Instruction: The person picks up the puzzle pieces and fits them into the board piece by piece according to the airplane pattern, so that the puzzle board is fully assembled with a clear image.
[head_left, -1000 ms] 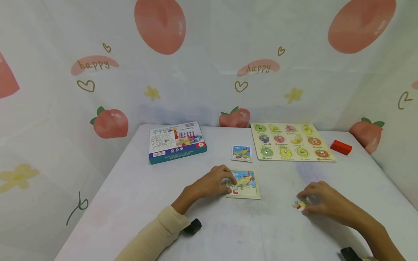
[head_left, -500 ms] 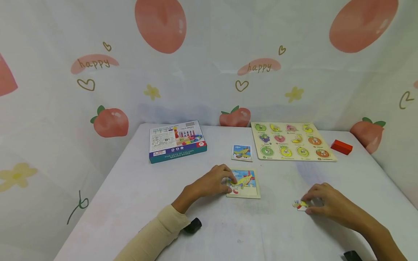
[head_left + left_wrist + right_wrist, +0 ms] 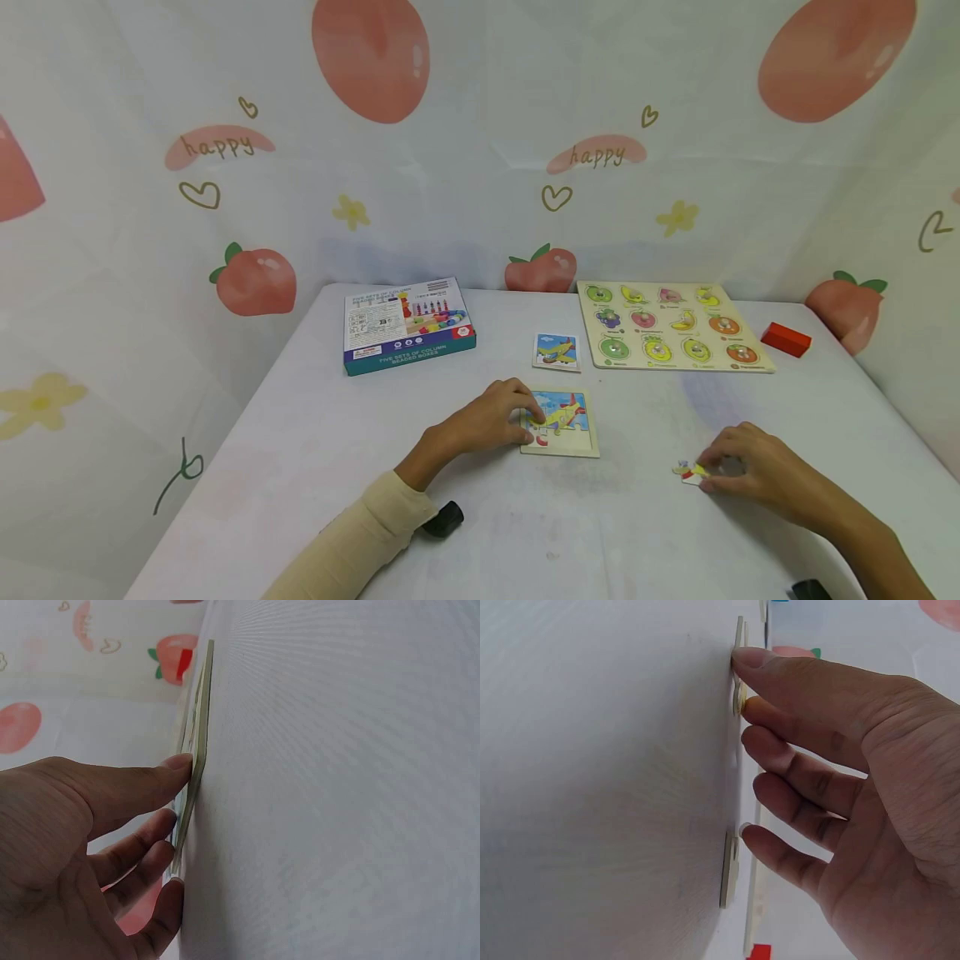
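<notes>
In the head view my left hand holds the left side of a square wooden jigsaw puzzle board with a yellow and red airplane picture. The thumb is at its lower left and the fingertips lie over the picture. In the left wrist view the thumb touches the edge of the board. Farther right, my right hand pinches a small colourful puzzle piece low over the white tabletop, between thumb and index finger. A second flat piece lies by the little finger in the right wrist view.
Behind the puzzle board lies a small airplane picture card or tile. A wooden fruit peg board and a red block are at the back right. The bead set box sits at the back left.
My right hand has shifted slightly right and closed its thumb and index finger on the puzzle piece. The left hand has stayed on the board.
</notes>
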Action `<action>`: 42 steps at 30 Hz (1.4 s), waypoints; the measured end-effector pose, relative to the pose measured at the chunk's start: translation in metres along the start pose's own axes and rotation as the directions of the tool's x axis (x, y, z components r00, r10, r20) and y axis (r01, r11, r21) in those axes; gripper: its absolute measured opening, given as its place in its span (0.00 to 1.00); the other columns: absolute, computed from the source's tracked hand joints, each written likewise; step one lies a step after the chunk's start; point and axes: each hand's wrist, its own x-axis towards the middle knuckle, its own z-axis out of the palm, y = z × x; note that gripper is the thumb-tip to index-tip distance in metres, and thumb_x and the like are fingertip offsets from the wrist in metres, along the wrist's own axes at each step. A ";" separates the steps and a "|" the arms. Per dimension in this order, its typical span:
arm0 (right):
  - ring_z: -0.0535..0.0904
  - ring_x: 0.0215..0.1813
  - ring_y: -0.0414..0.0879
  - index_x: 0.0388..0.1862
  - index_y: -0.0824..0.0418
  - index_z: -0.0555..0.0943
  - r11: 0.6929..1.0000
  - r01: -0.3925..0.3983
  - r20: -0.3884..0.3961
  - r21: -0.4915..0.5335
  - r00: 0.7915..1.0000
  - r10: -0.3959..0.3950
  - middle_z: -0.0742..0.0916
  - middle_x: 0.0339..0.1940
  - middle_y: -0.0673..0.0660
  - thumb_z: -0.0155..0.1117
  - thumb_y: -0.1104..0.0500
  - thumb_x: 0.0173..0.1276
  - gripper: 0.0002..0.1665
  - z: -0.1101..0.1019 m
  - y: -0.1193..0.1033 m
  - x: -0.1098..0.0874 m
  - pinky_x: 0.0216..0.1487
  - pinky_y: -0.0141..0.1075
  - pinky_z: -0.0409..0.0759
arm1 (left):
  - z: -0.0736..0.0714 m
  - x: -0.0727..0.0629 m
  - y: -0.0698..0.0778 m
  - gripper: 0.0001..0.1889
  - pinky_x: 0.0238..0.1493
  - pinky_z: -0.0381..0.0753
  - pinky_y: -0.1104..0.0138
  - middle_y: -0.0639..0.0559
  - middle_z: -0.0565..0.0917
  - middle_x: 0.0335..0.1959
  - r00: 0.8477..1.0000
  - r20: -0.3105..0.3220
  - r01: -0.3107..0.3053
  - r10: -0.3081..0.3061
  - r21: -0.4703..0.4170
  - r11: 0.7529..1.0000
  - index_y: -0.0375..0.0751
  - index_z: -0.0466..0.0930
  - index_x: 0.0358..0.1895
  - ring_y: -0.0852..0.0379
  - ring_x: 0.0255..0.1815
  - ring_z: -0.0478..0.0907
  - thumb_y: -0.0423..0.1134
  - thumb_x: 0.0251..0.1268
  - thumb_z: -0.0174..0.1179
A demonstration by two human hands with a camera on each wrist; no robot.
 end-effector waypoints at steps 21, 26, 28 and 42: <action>0.74 0.47 0.37 0.39 0.42 0.89 0.997 0.059 -0.083 -0.052 0.995 -0.063 0.82 0.37 0.35 0.83 0.44 0.60 0.12 0.003 -0.014 0.007 0.49 0.38 0.82 | 0.001 0.000 -0.001 0.13 0.74 0.72 0.54 0.51 0.78 0.64 1.000 -0.002 -0.003 0.003 0.000 1.000 0.50 0.90 0.55 0.51 0.69 0.69 0.40 0.71 0.72; 0.74 0.48 0.37 0.38 0.41 0.89 0.990 0.128 -0.121 -0.055 0.984 -0.134 0.82 0.38 0.33 0.83 0.46 0.61 0.10 0.003 -0.027 0.017 0.50 0.39 0.83 | 0.000 0.000 -0.001 0.13 0.73 0.73 0.54 0.50 0.79 0.64 1.000 -0.004 -0.010 0.010 0.003 1.000 0.50 0.90 0.55 0.51 0.69 0.70 0.40 0.71 0.72; 0.75 0.49 0.38 0.37 0.42 0.89 0.986 0.158 -0.126 -0.050 0.978 -0.163 0.82 0.38 0.34 0.83 0.46 0.61 0.09 0.004 -0.033 0.023 0.50 0.40 0.82 | 0.000 0.000 -0.001 0.13 0.73 0.73 0.54 0.50 0.79 0.64 1.000 -0.005 -0.011 0.011 0.007 1.000 0.50 0.90 0.55 0.51 0.68 0.69 0.40 0.71 0.72; 0.75 0.50 0.41 0.39 0.46 0.90 0.967 0.256 -0.081 0.010 0.964 -0.254 0.84 0.40 0.39 0.81 0.49 0.64 0.08 0.012 -0.068 0.067 0.51 0.39 0.82 | 0.000 0.000 0.000 0.12 0.74 0.71 0.53 0.51 0.78 0.64 1.000 -0.001 0.000 0.000 -0.005 1.000 0.51 0.90 0.55 0.51 0.69 0.69 0.39 0.71 0.71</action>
